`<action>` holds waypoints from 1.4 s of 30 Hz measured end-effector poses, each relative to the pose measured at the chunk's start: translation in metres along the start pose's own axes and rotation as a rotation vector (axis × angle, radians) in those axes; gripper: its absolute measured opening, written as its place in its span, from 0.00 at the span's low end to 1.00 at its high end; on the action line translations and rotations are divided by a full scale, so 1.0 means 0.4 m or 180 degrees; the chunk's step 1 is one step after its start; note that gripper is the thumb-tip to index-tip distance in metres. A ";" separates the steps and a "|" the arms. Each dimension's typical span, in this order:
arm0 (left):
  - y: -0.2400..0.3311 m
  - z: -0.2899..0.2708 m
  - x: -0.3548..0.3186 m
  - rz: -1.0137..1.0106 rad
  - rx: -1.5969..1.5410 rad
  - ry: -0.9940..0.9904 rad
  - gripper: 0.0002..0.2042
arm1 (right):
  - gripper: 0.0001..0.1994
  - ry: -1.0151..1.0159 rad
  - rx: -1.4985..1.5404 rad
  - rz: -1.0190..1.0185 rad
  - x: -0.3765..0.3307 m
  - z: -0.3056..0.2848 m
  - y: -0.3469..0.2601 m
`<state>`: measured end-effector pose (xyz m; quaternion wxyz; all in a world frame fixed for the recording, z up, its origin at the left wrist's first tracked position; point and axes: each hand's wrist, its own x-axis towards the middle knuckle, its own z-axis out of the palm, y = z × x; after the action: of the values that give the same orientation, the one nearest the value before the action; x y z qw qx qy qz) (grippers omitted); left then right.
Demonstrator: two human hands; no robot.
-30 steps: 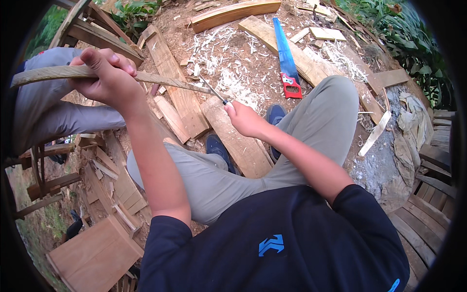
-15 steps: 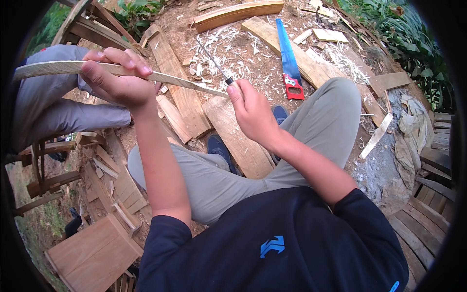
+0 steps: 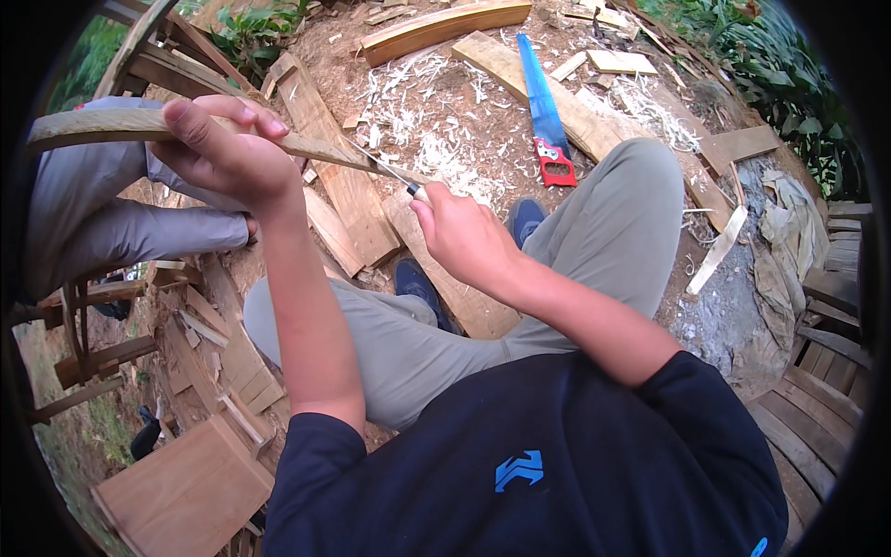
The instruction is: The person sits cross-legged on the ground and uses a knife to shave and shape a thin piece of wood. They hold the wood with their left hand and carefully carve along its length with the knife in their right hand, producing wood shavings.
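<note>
A long, slightly bent wooden strip (image 3: 93,127) runs from the left edge toward the middle. My left hand (image 3: 232,153) is wrapped round it, palm up, with the thumb over the top. My right hand (image 3: 471,239) is closed round the pale handle of a narrow-bladed knife (image 3: 390,171). Its thin blade lies slantwise against the strip near the right end, pointing up and left. The fingers of my right hand partly hide the handle and the tip of the strip.
A blue-bladed handsaw (image 3: 548,116) with a red handle rests by a thick plank (image 3: 501,70). Pale shavings (image 3: 436,153) litter the ground. Another person's grey-trousered leg (image 3: 158,226) is at left. A board (image 3: 450,269) lies between my feet; wooden slats (image 3: 807,436) stand at right.
My right hand has moved left and slightly nearer me. The knife blade, earlier pointing up away from the strip, now lies flatter across it. My left hand has turned a little.
</note>
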<state>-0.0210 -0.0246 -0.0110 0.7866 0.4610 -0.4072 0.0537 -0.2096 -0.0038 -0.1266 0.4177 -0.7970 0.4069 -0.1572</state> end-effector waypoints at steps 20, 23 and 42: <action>0.012 0.016 -0.014 0.0102 -0.0113 -0.0360 0.18 | 0.16 0.0055 0.0021 0.0079 0.010 -0.062 -0.048; 0.009 0.026 -0.012 0.0097 -0.0267 -0.0397 0.16 | 0.16 0.0126 0.0103 0.0087 -0.002 -0.028 -0.027; 0.002 0.005 -0.003 0.0193 -0.0001 -0.0469 0.13 | 0.15 0.0073 -0.0061 0.0117 0.004 -0.025 0.005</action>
<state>-0.0232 -0.0254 -0.0108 0.7526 0.4511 -0.4778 0.0433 -0.2154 -0.0111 -0.1224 0.4083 -0.7914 0.4278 -0.1547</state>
